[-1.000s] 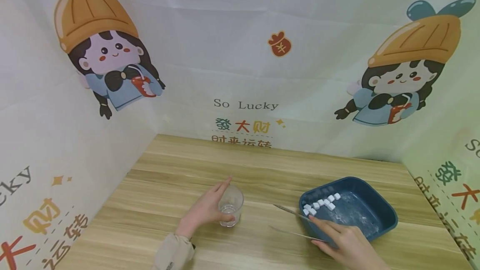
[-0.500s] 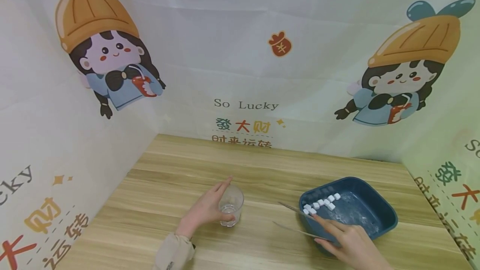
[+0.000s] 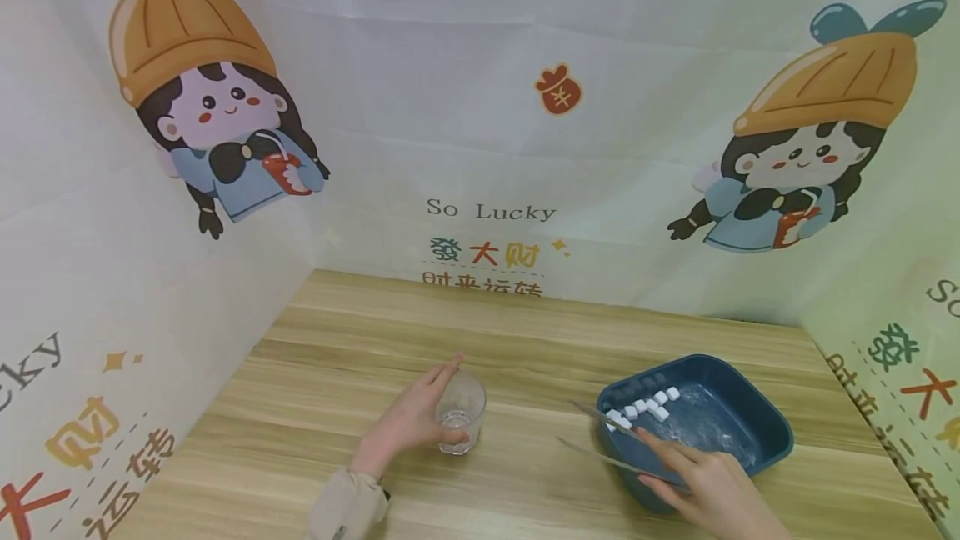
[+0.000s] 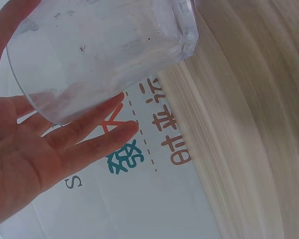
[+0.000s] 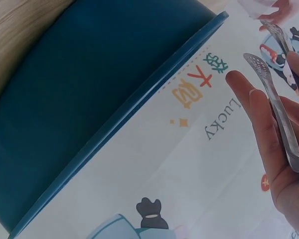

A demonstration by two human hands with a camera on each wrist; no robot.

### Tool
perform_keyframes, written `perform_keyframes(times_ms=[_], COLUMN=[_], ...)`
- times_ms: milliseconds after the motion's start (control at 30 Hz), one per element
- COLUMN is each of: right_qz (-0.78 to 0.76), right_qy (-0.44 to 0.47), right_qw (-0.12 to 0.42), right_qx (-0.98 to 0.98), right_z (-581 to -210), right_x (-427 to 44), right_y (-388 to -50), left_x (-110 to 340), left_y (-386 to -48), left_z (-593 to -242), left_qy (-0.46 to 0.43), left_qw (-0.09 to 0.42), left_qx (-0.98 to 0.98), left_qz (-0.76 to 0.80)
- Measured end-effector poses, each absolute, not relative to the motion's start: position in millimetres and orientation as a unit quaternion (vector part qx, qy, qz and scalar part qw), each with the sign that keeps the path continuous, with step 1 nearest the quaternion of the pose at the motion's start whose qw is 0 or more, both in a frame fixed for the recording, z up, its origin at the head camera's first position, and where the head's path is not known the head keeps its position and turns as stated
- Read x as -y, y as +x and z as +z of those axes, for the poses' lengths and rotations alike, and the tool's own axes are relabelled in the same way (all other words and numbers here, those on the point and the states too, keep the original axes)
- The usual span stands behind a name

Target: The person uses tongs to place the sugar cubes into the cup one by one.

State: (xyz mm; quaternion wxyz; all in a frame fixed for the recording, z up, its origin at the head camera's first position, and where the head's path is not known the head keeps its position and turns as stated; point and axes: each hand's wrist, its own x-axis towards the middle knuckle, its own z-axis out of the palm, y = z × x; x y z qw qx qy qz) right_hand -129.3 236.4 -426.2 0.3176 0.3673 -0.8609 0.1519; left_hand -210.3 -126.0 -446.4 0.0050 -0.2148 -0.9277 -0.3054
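Note:
A clear drinking glass [image 3: 467,397] stands on the table, with my left hand [image 3: 405,422] around its side. In the left wrist view the glass [image 4: 104,50] sits between the thumb and the fingers [image 4: 97,144], which reach along its far side. To the right, my right hand [image 3: 708,480] holds metal tongs [image 3: 611,462] over the left rim of a dark blue basin [image 3: 723,432]. The tongs [image 5: 275,104] have perforated tips, spread apart with nothing between them. Several small white cubes [image 3: 639,407] lie along the basin's left inner side.
The wood-grain table [image 3: 360,340] meets a printed white cloth backdrop [image 3: 390,132] at the back and both sides. Bare tabletop lies between the glass and the basin.
My right hand has shifted a little to the right, bringing the tongs away from the glass and closer over the basin. The left hand and the glass have stayed in place.

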Motion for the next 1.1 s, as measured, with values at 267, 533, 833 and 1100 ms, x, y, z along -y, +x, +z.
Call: perform_keyframes(times_ms=[267,533,833,1100], right_qz=[0.138,0.117,0.109,0.104], right_qy=[0.343,0.324,0.320,0.306], right_qw=[0.323,0.320,0.331,0.327], right_qx=[0.871,0.883,0.881,0.888], right_z=[-423,-419,-418,-413], right_x=[-246,-254,-266,-275], right_y=[-128,-128,-132,-132], left_x=[126,126,127,126], left_y=[-210,-209,-211,-210], left_z=[-446,-446,-448,-448], left_qy=[-0.215,-0.214,-0.216,-0.217], left_qw=[0.007,0.008,0.011,0.011], left_qx=[0.928,0.928,0.929,0.929], left_qz=[-0.303,-0.305,-0.301,-0.299])
